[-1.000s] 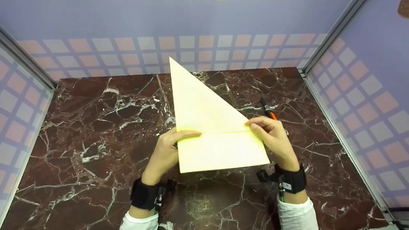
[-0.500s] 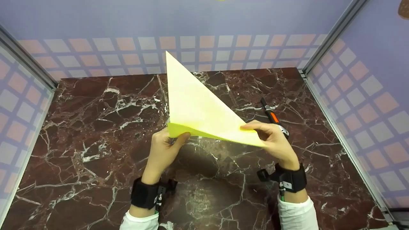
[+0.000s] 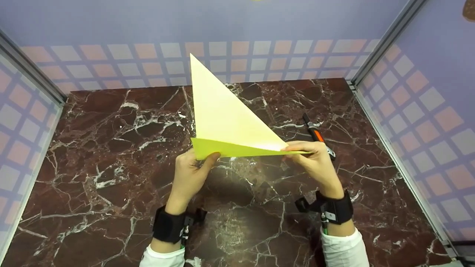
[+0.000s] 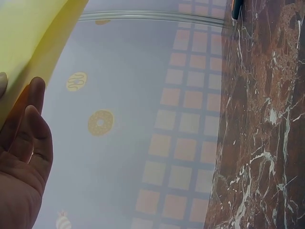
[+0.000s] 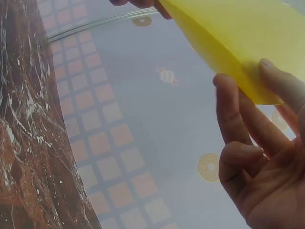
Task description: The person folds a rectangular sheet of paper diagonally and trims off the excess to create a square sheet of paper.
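A sheet of yellow paper (image 3: 226, 111) is held up above the table, its pointed corner toward the back wall and a slanted edge running down to the right. Its lower strip is bent over along a crease, narrowing toward the right. At the strip's left end, my left hand (image 3: 189, 174) pinches the paper with the thumb in front. My right hand (image 3: 315, 163) pinches the right end between thumb and fingers. In the right wrist view, the right hand (image 5: 267, 157) has its thumb on one face of the paper (image 5: 238, 52) and fingers behind.
A utility knife (image 3: 318, 136) with a black and orange handle lies on the marbled table (image 3: 111, 148), just beyond the right hand. Patterned panels (image 3: 237, 29) stand at the back and both sides. Each wrist wears a black camera strap (image 3: 169, 224).
The lower strip of the paper, flat a second ago, has been bent over at the crease. Both thumbs have shifted along it, and the paper's tip has moved slightly up and left.
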The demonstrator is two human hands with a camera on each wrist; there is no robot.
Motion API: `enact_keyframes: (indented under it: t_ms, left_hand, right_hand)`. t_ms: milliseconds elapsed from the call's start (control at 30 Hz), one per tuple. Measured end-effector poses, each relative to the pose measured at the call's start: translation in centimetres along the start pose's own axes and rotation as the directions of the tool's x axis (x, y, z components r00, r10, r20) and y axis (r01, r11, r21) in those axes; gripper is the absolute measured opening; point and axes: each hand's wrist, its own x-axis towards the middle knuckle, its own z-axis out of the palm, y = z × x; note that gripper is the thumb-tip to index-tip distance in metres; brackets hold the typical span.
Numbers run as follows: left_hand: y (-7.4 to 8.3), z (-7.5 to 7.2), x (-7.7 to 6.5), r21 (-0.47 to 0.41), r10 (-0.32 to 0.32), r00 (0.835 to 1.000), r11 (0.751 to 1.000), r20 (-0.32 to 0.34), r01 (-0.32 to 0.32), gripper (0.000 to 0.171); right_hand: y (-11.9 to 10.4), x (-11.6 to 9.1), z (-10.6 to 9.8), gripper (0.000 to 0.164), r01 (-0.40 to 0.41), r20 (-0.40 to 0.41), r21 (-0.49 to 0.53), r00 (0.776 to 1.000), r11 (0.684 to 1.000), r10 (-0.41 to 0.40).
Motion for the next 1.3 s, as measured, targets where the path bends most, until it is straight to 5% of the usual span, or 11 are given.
enact_keyframes:
  t_ms: [300,533,767,900,1067,1300]
  left_hand:
    - [0.0,-0.2,0.0,0.003,0.035,0.999,0.999,-0.01,-0.035,0.006]
    - [-0.2,-0.5,-0.1,-0.005,0.067,0.997,0.998,0.034,-0.067,0.013]
    - [-0.3,-0.8,-0.1,-0.008,0.083,0.994,0.997,0.073,-0.083,0.031]
    - [-0.3,-0.6,-0.1,-0.028,0.056,0.998,0.998,0.034,-0.055,0.032]
    - [0.1,-0.2,-0.2,-0.048,-0.008,1.0,0.999,-0.027,0.007,0.01]
    - [0.9,0.6,0.0,-0.045,-0.062,0.99,0.997,-0.129,0.056,0.008]
  right_hand:
    - [-0.3,0.0,0.1,0.011,-0.02,-0.098,0.074,0.995,0.997,0.027]
    - [-0.1,0.0,0.2,0.008,-0.049,-0.162,-0.044,0.986,0.998,0.041]
    - [0.0,0.1,0.1,0.005,-0.014,-0.137,-0.099,0.991,0.995,0.0]
    - [-0.1,0.1,0.2,0.01,-0.029,-0.156,-0.105,0.988,0.994,0.012]
    - [-0.2,0.1,0.5,0.012,-0.057,-0.205,-0.039,0.978,0.998,0.048]
    - [-0.1,0.3,0.8,0.01,-0.142,-0.309,0.027,0.94,0.989,0.144]
